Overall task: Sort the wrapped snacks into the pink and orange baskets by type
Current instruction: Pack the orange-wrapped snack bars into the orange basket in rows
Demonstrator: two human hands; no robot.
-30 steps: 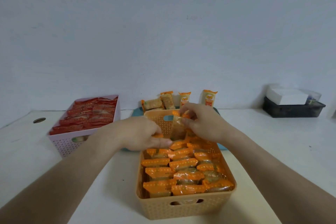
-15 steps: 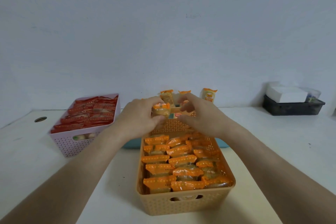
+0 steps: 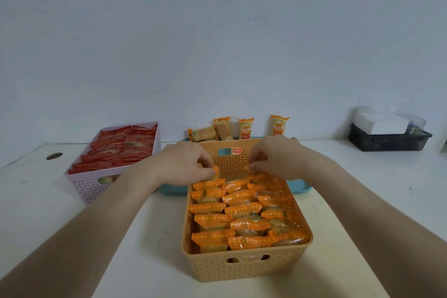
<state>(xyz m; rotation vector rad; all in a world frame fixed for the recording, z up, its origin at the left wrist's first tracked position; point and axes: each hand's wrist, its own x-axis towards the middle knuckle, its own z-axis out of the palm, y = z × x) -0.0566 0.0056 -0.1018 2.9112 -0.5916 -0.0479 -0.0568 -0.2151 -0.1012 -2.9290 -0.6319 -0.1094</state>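
Note:
An orange basket (image 3: 244, 267) sits in front of me, packed with several orange-wrapped snacks (image 3: 243, 208). My left hand (image 3: 186, 164) is at the basket's far left corner and pinches an orange-wrapped snack (image 3: 216, 170) by its end. My right hand (image 3: 278, 159) is at the far right corner, fingers pinching the edge of another orange wrapper (image 3: 249, 167). A pink basket (image 3: 92, 184) full of red-wrapped snacks (image 3: 121, 150) stands to the left. Several orange-wrapped snacks (image 3: 244, 128) lean against the wall behind a blue tray (image 3: 174, 189).
A dark bin (image 3: 389, 141) holding a white box stands at the far right by the wall. A round cable hole (image 3: 54, 155) is in the white tabletop at the far left. The wall runs close behind the baskets.
Both hands went up to the snacks at the wall, took one each, and have come back down into the far end of the orange basket.

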